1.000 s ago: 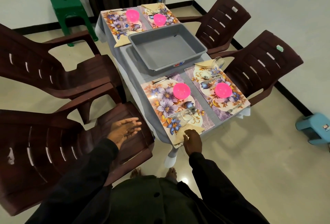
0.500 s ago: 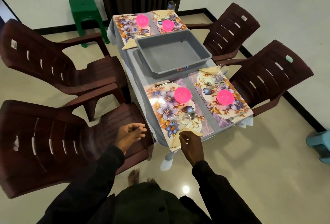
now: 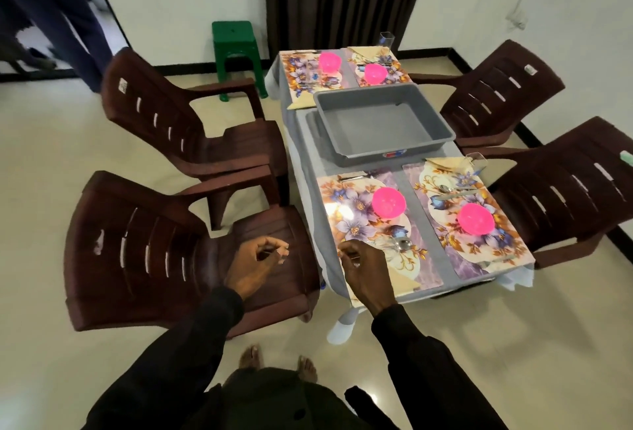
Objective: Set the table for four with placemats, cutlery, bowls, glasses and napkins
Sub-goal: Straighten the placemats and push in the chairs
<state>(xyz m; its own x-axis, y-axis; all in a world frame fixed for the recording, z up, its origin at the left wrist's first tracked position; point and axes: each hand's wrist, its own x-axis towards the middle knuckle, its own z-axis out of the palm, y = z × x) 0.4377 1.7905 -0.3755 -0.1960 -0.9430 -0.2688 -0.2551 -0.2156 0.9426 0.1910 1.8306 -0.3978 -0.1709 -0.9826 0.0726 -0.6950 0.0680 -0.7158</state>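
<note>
Four floral placemats lie on the small grey table, each with a pink bowl: near left, near right, far left and far right. A clear glass and a spoon lie on the near-left placemat, with a beige napkin at its near corner. My right hand hovers over that corner with fingers curled under, holding nothing I can see. My left hand hangs above the near-left chair, fingers loosely curled and empty.
A grey tray sits mid-table. Glasses stand at the near-right mat and the far end. Brown chairs flank the table on both sides. A green stool stands by the back wall. A person's legs show top left.
My right hand has lifted off the napkin and curled. My left hand went from flat over the chair to loosely curled. The view has pulled back from the table.
</note>
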